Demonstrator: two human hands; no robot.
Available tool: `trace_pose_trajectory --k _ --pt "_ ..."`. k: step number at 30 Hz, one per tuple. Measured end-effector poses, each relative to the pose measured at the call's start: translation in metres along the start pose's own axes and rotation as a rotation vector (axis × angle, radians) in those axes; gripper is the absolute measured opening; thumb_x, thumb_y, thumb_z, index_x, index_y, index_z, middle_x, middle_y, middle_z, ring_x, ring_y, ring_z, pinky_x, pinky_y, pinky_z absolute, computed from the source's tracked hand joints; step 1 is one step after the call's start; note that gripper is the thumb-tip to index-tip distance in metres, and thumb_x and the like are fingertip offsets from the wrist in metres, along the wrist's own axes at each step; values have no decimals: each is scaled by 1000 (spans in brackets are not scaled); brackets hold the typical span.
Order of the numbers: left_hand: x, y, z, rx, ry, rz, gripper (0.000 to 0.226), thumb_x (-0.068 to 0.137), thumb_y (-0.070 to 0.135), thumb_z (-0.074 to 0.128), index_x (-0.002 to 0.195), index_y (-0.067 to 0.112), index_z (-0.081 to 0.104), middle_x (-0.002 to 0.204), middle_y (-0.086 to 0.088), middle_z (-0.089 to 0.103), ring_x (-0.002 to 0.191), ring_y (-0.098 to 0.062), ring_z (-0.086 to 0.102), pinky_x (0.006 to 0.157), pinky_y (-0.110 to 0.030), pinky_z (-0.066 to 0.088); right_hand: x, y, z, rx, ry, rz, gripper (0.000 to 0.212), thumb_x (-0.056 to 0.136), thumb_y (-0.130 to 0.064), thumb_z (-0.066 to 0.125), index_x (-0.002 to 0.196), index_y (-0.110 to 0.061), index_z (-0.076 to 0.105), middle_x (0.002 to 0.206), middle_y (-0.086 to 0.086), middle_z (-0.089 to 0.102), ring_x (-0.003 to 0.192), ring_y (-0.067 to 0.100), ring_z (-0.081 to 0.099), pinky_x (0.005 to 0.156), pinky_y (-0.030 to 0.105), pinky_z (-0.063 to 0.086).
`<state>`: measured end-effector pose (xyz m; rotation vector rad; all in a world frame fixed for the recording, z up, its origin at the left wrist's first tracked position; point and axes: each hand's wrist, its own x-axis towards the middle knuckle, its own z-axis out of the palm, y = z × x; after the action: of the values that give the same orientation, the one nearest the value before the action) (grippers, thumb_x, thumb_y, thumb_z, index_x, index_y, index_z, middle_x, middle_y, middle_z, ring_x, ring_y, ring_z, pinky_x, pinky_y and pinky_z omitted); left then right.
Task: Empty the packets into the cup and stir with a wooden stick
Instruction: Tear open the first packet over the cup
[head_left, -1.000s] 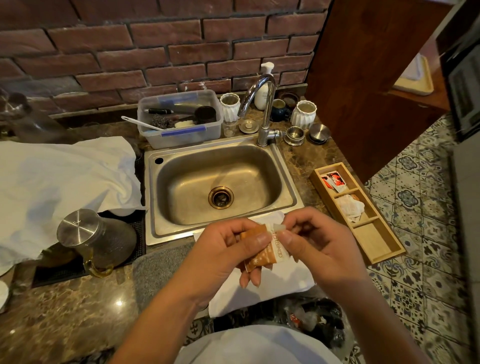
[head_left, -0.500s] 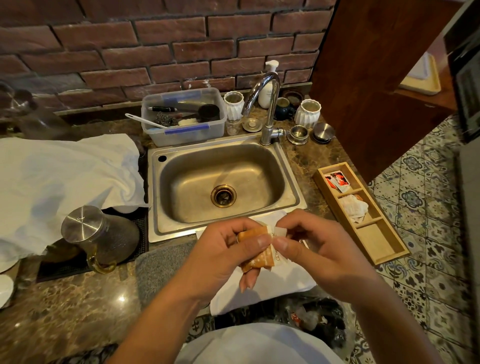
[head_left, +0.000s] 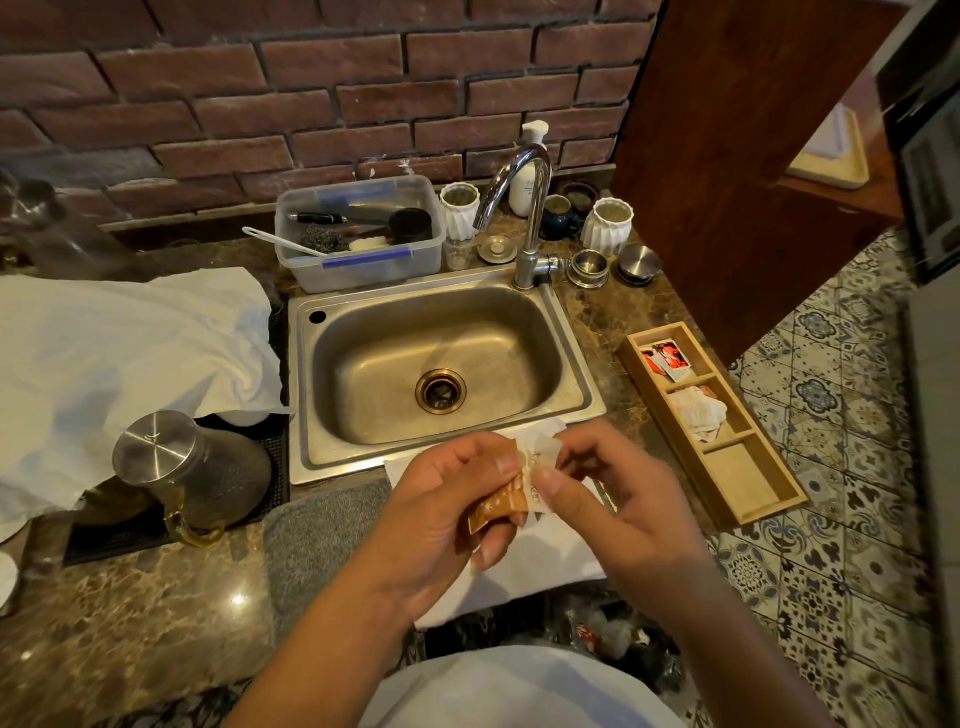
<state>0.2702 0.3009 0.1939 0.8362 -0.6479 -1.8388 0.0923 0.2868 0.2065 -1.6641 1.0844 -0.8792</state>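
A dark red brick wall (head_left: 322, 88) is running behind a mottled brown stone counter (head_left: 130, 618), and a rectangular stainless steel sink (head_left: 441, 364) is sitting at the centre of the view with its curved chrome tap (head_left: 524, 208) at about one o'clock from the drain. The person is standing at the counter edge at six o'clock, holding a small orange-and-white paper packet (head_left: 506, 496) over a white cloth (head_left: 540, 561) lying in front of the sink. The left hand (head_left: 441, 514) is pinching the orange body of the packet between thumb and fingers, while the right hand (head_left: 618, 499) is pinching its white top corner, so the two hands are pressing close together on it. This is looking like the tearing step: whether the packet is torn open yet cannot be told, and nothing is pouring out. At three o'clock from the sink, a long light wooden tray with three compartments (head_left: 753, 499) is holding red-printed packets (head_left: 665, 358) in its far section and pale packets (head_left: 696, 413) in the middle, with the near section bare. No cup being filled and no wooden stick are showing near the hands, so emptying and stirring are, by this judgement, all waiting to be done.
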Motion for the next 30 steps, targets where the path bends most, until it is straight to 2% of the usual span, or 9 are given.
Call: trace_pose_trajectory --k 2,6,12,16,18,22,27,30 --pt "-1 1 -1 61 3 14 5 85 16 70 82 12 69 55 -12 58 29 -12 44 31 -18 31 -1 1 -5 3 -63 -1 18 93 -40 61 94 -23 67 85 -1 67 84 24 64 73 40 54" --pt "-2 -1 0 35 -50 -24 23 82 27 74 96 11 68 56 -13 57 31 -10 39 33 -17 29 -3 -1 -7 54 -27 1 15 91 -40 60 95 -28 68 88 -2 69 86 23 65 73 34 54" --pt "-6 -6 5 28 -66 -78 26 85 31 75 87 7 65 48 -5 49 31 -6 32 40 -24 16 -8 2 -6 -19 -2 -4 16 95 -39 58 98 -26 67 88 -7 68 87 22 66 73 35 55" --pt "-10 -5 7 188 11 -27 27 89 29 69 95 2 70 52 -7 54 34 -8 34 39 -15 27 -10 2 -7 -93 1 -9 17 95 -42 55 99 -29 66 89 -10 68 90 20 66 72 31 55" --pt "-11 -4 8 230 34 3 24 88 27 68 89 3 72 51 -7 54 34 -8 34 38 -13 30 -10 0 -9 -87 -42 -1 18 95 -43 55 99 -29 66 89 -8 69 89 20 66 71 33 55" --pt "-10 1 4 315 53 9 12 87 28 69 78 20 72 57 -10 57 38 -11 38 41 -17 32 -2 -4 -20 -126 -196 41 21 94 -45 58 104 -29 68 94 -7 70 93 20 66 76 38 55" --pt "-11 4 6 399 15 8 15 90 28 64 81 21 74 58 -11 57 44 -14 39 43 -18 32 7 -10 -33 -150 -324 55 20 95 -42 60 98 -25 70 89 -5 69 86 21 66 72 47 54" --pt "-10 3 5 417 30 24 18 91 25 62 85 12 72 53 -8 48 44 -10 36 43 -16 29 9 -10 -31 -200 -365 41 18 98 -38 59 97 -25 72 85 -10 71 84 18 69 71 43 56"
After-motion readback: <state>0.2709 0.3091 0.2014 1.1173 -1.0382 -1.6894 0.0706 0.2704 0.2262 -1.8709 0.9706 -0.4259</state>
